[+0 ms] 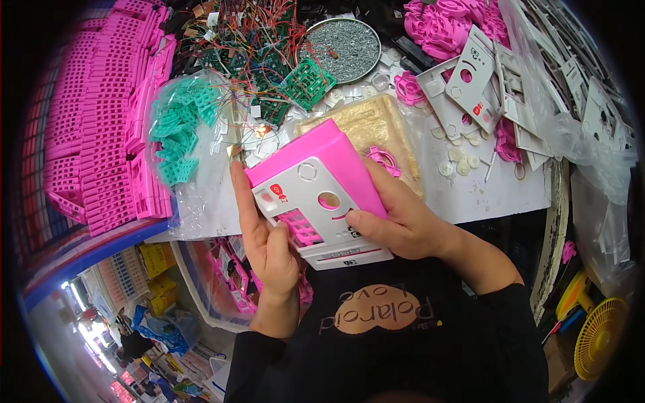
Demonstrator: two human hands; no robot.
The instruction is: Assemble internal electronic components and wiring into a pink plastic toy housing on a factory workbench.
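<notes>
Between my hands is a pink plastic casing (355,168) with a white front panel (306,191) on it, tilted toward me above the front of the table. The panel has a round hole, a rectangular opening with a pink grid behind it, and small red and black prints. My left hand (265,245) grips the casing's left side, its index finger stretched along the edge. Around the right side closes my right hand (403,218), its thumb on the panel near the hole. Behind the casing lie a yellowish padded sheet (403,131) and a pink ring-shaped part (383,161).
Pink grid parts (101,121) stand stacked at the left, beside a bag of teal parts (178,127). Wired green circuit boards (308,84) and a round tray of screws (373,62) fill the back. White panels (474,77) lie at the right, above a yellow fan (600,339).
</notes>
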